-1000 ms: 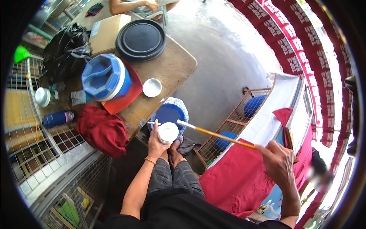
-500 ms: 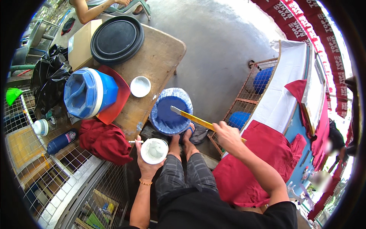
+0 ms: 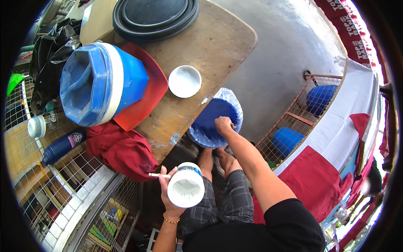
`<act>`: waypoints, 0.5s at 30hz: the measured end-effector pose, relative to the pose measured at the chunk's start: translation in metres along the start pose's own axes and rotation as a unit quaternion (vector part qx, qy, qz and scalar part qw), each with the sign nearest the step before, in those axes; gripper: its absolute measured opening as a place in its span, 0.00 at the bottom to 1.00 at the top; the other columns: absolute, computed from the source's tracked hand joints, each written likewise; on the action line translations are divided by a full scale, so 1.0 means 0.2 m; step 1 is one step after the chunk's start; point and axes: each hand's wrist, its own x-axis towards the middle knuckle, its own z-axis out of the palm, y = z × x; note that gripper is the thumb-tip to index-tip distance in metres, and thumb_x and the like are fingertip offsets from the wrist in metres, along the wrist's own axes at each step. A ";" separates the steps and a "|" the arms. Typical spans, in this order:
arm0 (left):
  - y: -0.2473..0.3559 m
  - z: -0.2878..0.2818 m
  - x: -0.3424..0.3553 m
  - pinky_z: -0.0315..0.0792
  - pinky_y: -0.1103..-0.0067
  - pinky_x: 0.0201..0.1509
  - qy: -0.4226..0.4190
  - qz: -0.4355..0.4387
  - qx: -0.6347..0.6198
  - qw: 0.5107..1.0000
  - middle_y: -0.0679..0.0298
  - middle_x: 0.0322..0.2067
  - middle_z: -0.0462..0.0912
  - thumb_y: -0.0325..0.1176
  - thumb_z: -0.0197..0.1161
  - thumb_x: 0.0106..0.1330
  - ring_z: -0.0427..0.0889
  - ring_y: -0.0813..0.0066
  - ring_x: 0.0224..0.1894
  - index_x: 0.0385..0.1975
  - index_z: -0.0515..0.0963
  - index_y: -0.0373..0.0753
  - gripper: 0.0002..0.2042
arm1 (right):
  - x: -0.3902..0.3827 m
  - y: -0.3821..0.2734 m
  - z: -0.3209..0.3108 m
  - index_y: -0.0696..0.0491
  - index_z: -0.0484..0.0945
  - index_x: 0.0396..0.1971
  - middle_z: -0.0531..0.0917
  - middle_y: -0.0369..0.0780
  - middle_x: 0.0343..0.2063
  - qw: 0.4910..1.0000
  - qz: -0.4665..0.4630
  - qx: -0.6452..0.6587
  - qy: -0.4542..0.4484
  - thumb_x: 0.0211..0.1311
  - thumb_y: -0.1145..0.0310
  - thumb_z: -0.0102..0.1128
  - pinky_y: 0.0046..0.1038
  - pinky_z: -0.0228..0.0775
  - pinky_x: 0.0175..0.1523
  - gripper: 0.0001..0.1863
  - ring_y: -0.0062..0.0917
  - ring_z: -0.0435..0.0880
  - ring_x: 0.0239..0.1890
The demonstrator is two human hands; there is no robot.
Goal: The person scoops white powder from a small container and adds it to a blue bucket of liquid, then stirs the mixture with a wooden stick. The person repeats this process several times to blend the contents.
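Observation:
My left hand (image 3: 170,195) grips a white tub (image 3: 185,191) with pale contents, low at centre, and has a thin white stick (image 3: 154,175) between its fingers. My right hand (image 3: 224,125) is closed over a blue bucket (image 3: 198,128) with a plastic liner and blue contents; only a short end of the stick in it shows, the rest is hidden by the hand. The bucket stands by my feet, at the corner of a worn wooden table (image 3: 218,38). On the table sits a white bowl (image 3: 184,81), upright.
The table also bears a blue cooler (image 3: 88,84), red tray (image 3: 149,105), black lids (image 3: 155,19), box (image 3: 94,23) and red cloth (image 3: 117,151). Wire cages (image 3: 54,197) flank me at left; at right are a barred rack (image 3: 289,117) with blue drums and cloth-covered surface (image 3: 310,185).
My right hand has moved forward and down into line with the bucket, the yellow stick with it. The left hand has lowered the white tub. The view has shifted.

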 end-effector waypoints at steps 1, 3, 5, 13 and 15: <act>-0.01 0.00 -0.02 0.71 0.59 0.83 0.004 -0.040 0.005 0.999 0.51 0.75 0.78 0.47 0.54 0.91 0.75 0.62 0.77 0.92 0.39 0.48 0.40 | 0.01 0.00 0.04 0.51 0.97 0.43 0.97 0.46 0.47 1.000 -0.004 0.015 0.011 0.71 0.70 0.68 0.41 0.93 0.49 0.10 0.41 0.99 0.49; -0.02 -0.01 -0.04 0.72 0.60 0.83 0.009 -0.099 -0.021 0.995 0.52 0.73 0.79 0.56 0.44 0.92 0.77 0.63 0.75 0.92 0.42 0.48 0.37 | 0.02 0.00 0.09 0.51 0.97 0.42 0.97 0.47 0.45 0.998 0.004 0.052 0.036 0.71 0.70 0.67 0.41 0.92 0.51 0.11 0.42 0.99 0.48; -0.04 0.00 -0.06 0.72 0.61 0.82 0.017 -0.125 -0.025 0.992 0.55 0.72 0.81 0.62 0.35 0.93 0.80 0.65 0.72 0.92 0.46 0.48 0.37 | 0.00 0.02 0.13 0.52 0.97 0.41 0.97 0.49 0.44 0.996 0.008 0.075 0.049 0.71 0.71 0.66 0.42 0.92 0.51 0.11 0.43 0.99 0.48; -0.05 -0.03 -0.04 0.71 0.60 0.84 -0.006 -0.085 -0.034 0.996 0.52 0.75 0.78 0.54 0.45 0.93 0.77 0.63 0.75 0.92 0.40 0.48 0.37 | -0.04 0.05 0.09 0.54 0.96 0.38 0.96 0.52 0.40 0.991 -0.018 0.095 0.090 0.68 0.72 0.66 0.45 0.92 0.50 0.09 0.45 0.98 0.46; -0.02 -0.03 -0.03 0.70 0.60 0.85 -0.010 -0.039 -0.013 0.999 0.51 0.78 0.75 0.48 0.58 0.89 0.75 0.62 0.77 0.92 0.38 0.47 0.43 | -0.05 0.06 0.05 0.54 0.95 0.38 0.96 0.51 0.40 0.991 -0.018 0.097 0.092 0.67 0.72 0.67 0.45 0.92 0.49 0.09 0.45 0.98 0.46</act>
